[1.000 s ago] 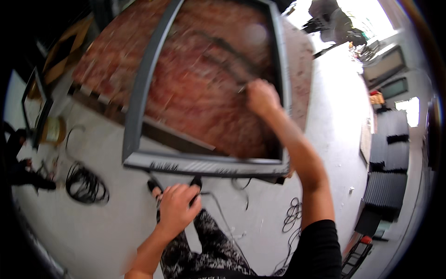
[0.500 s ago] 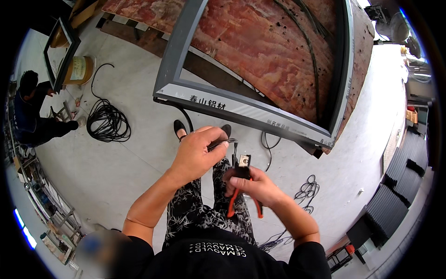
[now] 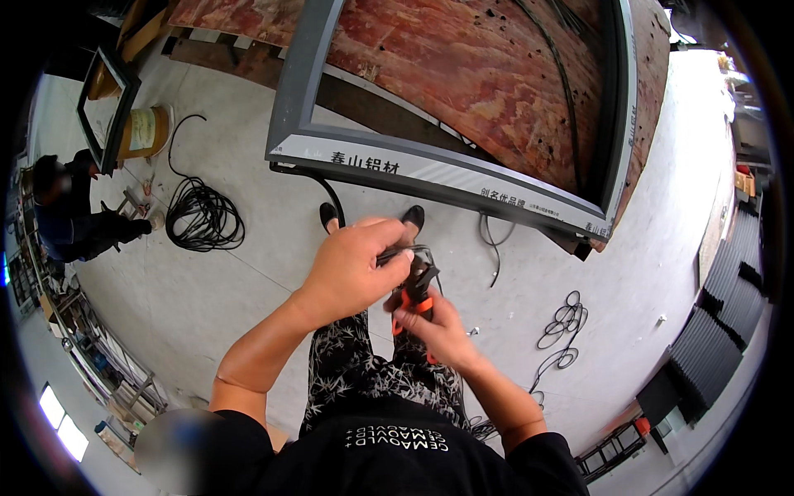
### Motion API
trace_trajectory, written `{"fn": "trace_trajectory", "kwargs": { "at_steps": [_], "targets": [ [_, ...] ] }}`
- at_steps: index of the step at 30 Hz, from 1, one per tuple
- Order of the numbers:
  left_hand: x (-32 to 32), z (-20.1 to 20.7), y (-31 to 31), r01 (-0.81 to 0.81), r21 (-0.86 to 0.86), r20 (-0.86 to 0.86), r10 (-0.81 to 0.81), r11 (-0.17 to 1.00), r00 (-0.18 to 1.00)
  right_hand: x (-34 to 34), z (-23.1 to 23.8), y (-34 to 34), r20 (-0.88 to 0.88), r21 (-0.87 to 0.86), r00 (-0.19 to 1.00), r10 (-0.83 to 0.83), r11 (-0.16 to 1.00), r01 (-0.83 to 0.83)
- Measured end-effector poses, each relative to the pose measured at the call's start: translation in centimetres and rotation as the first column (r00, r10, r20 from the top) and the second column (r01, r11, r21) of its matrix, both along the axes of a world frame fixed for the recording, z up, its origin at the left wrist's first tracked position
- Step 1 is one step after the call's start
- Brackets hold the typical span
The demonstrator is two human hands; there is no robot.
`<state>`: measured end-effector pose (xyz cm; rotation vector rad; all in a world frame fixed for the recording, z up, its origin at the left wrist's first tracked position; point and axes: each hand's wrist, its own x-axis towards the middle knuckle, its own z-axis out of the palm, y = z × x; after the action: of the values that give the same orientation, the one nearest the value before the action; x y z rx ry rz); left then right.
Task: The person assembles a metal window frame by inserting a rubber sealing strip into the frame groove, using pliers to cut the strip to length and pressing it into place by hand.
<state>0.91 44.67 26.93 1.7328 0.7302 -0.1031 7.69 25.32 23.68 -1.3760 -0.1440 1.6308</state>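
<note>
My left hand [image 3: 360, 264] is closed in a pinch on a black rubber strip [image 3: 331, 194], which runs up along the near edge of a grey metal frame [image 3: 438, 183]. A short bent end of the strip pokes out past my fingertips. Just below it, my right hand [image 3: 438, 332] grips a hand cutter [image 3: 420, 291] with a black head and orange-red handles. The cutter's head is up against the strip's end; whether its jaws are closed is too blurred to tell.
The frame rests on a red marbled board [image 3: 463, 83]. Coiled black strip [image 3: 203, 219] lies on the floor at left, more loops [image 3: 562, 331] at right. A co-worker [image 3: 70, 207] sits at far left beside a smaller dark frame [image 3: 112, 107] and a bucket [image 3: 147, 132]. Dark ribbed panels [image 3: 719, 331] stand at right.
The cutter has turned and moved up and left, bringing its head to the strip's end by my left fingers. My left hand keeps its pinch. The view has shifted slightly.
</note>
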Motion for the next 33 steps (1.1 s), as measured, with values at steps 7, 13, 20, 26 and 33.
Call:
{"fn": "trace_trajectory", "kwargs": {
  "at_steps": [7, 13, 20, 26, 33],
  "targets": [
    [0.4, 0.7, 0.1, 0.109, 0.218, 0.023, -0.116, 0.97, 0.993, 2.1, -0.8, 0.5, -0.023, -0.013, 1.0, -0.018, 1.0, 0.018],
    [0.8, 1.1, 1.6, 0.203, 0.086, -0.024, -0.201, 0.975, 0.979, 3.4, -0.6, 0.5, 0.44, 0.036, 0.886, 0.147, 0.983, -0.181],
    [1.2, 0.3, 1.9, 0.279, 0.04, -0.044, -0.277, 0.96, 0.96, 6.3, -0.4, 1.1, 0.86, -0.032, 0.451, 0.238, 0.908, -0.418],
    [2.0, -0.1, 2.0, 0.291, 0.027, -0.069, -0.289, 0.956, 0.955, 7.4, 0.2, 1.6, 0.923, -0.168, 0.245, 0.298, 0.881, -0.442],
    [1.6, -0.9, 1.0, 0.257, -0.001, -0.024, -0.257, 0.966, 0.966, 9.6, 1.1, -2.5, 0.959, -0.259, 0.034, 0.281, 0.921, -0.292]
  ]
}}
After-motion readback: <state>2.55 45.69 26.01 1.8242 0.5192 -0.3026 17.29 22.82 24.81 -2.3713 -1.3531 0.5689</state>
